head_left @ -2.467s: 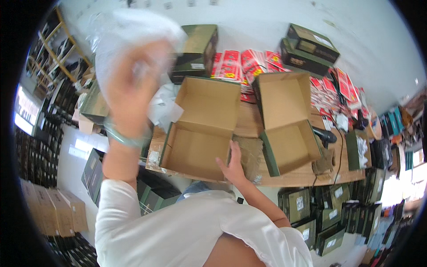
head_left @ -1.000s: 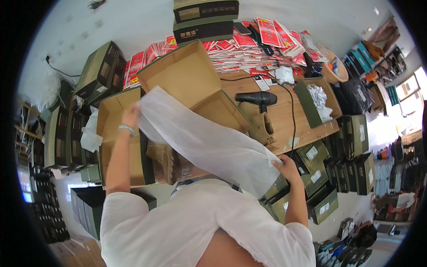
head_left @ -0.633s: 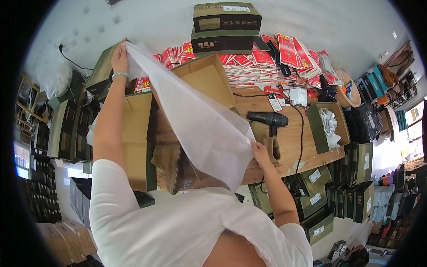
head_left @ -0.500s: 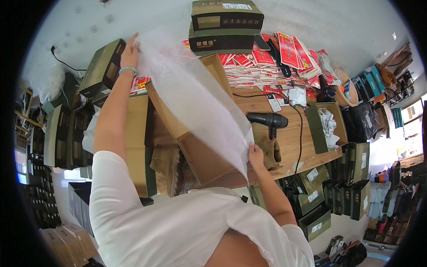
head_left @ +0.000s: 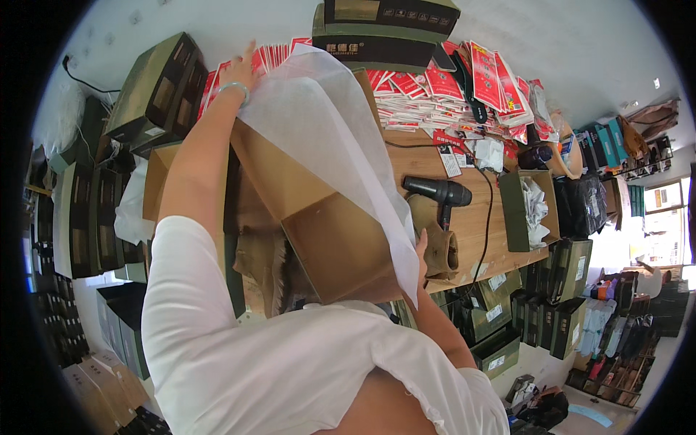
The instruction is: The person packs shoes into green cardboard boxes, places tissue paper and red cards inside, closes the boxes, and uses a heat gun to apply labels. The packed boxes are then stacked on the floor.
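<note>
Two hands hold one white fabric bag [head_left: 341, 145] over the open cardboard box [head_left: 319, 217] on our wooden table [head_left: 471, 217]. Our left hand [head_left: 243, 69] grips its far end; our right hand [head_left: 420, 250] pinches its near end. A black hair dryer [head_left: 438, 194] lies just right.

You have one open brown cardboard box [head_left: 319, 210] in front of you and one white fabric sheet [head_left: 326, 130] draped over it. One black hair dryer [head_left: 438, 193] lies on the wooden table [head_left: 471, 232]. Two dark green boxes [head_left: 384, 29] are stacked at the far edge. One open green box [head_left: 525, 210] holds white paper. The red packets [head_left: 464, 87] are too many to count (they overlap in heaps).
</note>
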`<state>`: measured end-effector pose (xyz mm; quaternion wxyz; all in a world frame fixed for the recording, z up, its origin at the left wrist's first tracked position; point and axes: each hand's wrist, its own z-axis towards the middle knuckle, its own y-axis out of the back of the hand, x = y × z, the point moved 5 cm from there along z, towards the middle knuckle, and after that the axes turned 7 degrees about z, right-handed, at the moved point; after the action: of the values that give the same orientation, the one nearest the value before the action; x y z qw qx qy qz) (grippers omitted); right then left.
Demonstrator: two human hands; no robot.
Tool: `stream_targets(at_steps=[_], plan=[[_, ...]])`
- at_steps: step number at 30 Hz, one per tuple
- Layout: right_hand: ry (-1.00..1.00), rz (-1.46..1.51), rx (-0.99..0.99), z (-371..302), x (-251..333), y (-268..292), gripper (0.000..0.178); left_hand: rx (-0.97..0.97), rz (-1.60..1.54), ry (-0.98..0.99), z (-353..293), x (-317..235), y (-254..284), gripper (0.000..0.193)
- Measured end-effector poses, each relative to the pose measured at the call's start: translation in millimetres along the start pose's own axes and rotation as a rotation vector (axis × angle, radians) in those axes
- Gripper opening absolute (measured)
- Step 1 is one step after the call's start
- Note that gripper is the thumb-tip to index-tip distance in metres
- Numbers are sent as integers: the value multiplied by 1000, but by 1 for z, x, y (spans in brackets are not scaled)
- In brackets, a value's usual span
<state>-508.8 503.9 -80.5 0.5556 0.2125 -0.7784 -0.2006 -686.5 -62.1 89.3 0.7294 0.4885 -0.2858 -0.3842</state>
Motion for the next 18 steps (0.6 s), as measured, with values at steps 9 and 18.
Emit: stream_targets(at_steps=[9, 18], plan=[[517, -533, 116, 8, 10, -8, 68, -254, -522, 96, -300, -80, 84, 55], [561, -564, 470, 7, 9, -22, 67, 365, -315, 180, -481, -82, -73, 84]])
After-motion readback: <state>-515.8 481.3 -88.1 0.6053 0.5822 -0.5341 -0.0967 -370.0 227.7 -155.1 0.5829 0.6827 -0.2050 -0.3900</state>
